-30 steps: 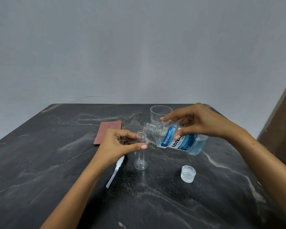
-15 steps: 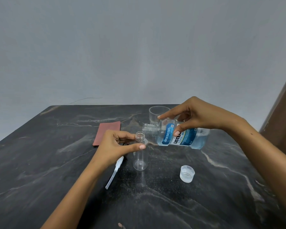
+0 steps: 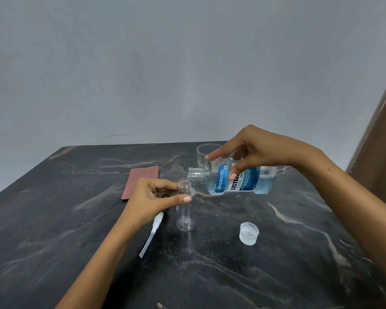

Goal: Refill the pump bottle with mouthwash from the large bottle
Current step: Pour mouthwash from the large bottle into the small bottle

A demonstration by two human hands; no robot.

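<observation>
The small clear pump bottle (image 3: pixel 186 210) stands upright and uncapped near the middle of the dark marbled surface (image 3: pixel 54 219); it looks empty. The left hand (image 3: pixel 151 197) pinches it just under the threaded neck, thumb in front and fingers behind, so its upper body is partly hidden. Just above and to the right of its mouth hangs the open neck of the large mouthwash bottle (image 3: pixel 243 179), tipped onto its side with the neck pointing left. The right hand (image 3: pixel 261 150) has its grip closed on this bottle from above, index finger stretched along the shoulder and thumb on the blue label, covering part of the lettering. Blue liquid pools in the lower half of the bottle; whether any is running out of the neck is hard to make out.

A clear glass (image 3: pixel 206 155) stands behind, half hidden by the large bottle and hand. The pump head (image 3: pixel 153 230) with its dip tube lies just left of the small bottle, its top under the left wrist. The wide clear cap (image 3: pixel 249 233) sits open-side up to the right, with bare surface around it. A reddish cloth (image 3: pixel 140 181) lies flat beyond the left hand.

Compared with half a second ago, the large bottle is more level and its neck closer over the small mouth.
</observation>
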